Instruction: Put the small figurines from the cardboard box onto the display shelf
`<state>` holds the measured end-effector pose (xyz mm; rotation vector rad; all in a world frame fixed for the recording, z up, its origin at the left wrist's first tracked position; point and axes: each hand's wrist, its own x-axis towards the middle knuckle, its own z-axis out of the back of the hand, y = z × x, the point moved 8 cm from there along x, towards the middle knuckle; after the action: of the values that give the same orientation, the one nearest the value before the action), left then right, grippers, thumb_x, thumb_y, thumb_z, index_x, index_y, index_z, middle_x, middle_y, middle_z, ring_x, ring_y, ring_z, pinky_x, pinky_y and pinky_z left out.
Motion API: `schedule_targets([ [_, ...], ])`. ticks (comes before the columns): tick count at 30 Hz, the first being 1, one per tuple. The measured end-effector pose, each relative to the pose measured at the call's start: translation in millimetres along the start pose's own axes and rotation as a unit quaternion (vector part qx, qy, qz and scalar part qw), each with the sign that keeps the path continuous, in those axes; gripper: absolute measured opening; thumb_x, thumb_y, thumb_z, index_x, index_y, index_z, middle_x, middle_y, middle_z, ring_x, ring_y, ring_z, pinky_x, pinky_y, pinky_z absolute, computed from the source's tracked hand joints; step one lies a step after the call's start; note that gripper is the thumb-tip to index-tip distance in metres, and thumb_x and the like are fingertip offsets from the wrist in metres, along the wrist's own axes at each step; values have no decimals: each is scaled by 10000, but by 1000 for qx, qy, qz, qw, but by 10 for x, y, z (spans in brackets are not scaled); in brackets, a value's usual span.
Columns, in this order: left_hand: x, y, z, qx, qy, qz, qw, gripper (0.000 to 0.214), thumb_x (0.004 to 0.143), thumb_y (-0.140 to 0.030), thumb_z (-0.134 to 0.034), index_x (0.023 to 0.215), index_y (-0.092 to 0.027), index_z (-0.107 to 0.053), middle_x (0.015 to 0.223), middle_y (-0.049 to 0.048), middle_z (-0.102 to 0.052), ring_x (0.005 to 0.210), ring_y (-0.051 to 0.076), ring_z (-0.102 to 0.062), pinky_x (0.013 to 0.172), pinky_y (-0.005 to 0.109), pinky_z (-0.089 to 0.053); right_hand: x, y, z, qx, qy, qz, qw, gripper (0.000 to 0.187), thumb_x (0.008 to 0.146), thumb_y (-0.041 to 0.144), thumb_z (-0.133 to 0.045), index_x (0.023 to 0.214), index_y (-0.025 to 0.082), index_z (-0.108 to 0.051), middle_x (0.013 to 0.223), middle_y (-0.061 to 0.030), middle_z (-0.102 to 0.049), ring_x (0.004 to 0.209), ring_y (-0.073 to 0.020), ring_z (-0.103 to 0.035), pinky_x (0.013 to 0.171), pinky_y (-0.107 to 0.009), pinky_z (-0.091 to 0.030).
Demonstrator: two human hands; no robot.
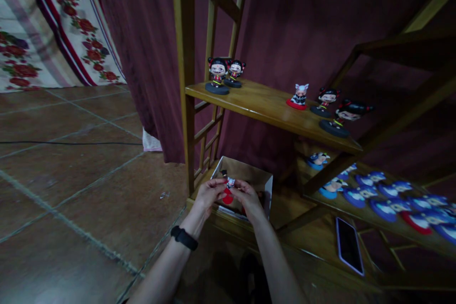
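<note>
Both hands meet above an open cardboard box (268,190) on the lowest shelf. Between them is a small white-headed figurine (231,183) with a red round base. My left hand (209,195) grips it from the left, fingers closed, a black band on the wrist. From the other side, my right hand (249,198) pinches the same figurine. Beneath the hands, other items lie in the box, among them a dark-topped piece (224,173); most are hidden.
On the wooden shelf (263,109) above stand several black-haired figurines (217,73) and a white-eared one on a red base (298,97). Rows of blue-based figurines (359,194) fill a lower right shelf. A phone (349,245) lies near the front edge. The shelf post (185,71) rises at left.
</note>
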<state>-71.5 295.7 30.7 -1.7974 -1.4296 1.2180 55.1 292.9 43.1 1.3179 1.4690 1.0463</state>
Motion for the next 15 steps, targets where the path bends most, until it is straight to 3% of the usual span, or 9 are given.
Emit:
schedule_targets([
  [7, 1, -43, -56, 17, 36, -22, 999, 325, 554, -133, -764, 857, -114, -649, 738, 68, -688, 625, 130, -637, 592, 217, -503, 60, 22, 34, -35, 5, 49, 998, 262, 600, 292, -696, 845, 216, -643, 870, -4, -672, 807, -164, -586, 798, -317, -438],
  [15, -92, -314, -235, 52, 115, -130, 983, 370, 553, -154, -759, 902, -127, -641, 757, 47, -688, 670, 132, -629, 675, 228, -492, -18, 281, -46, -73, 26, 126, 989, 202, 653, 203, -635, 852, 237, -634, 991, -7, -649, 927, -183, -585, 859, -323, -438],
])
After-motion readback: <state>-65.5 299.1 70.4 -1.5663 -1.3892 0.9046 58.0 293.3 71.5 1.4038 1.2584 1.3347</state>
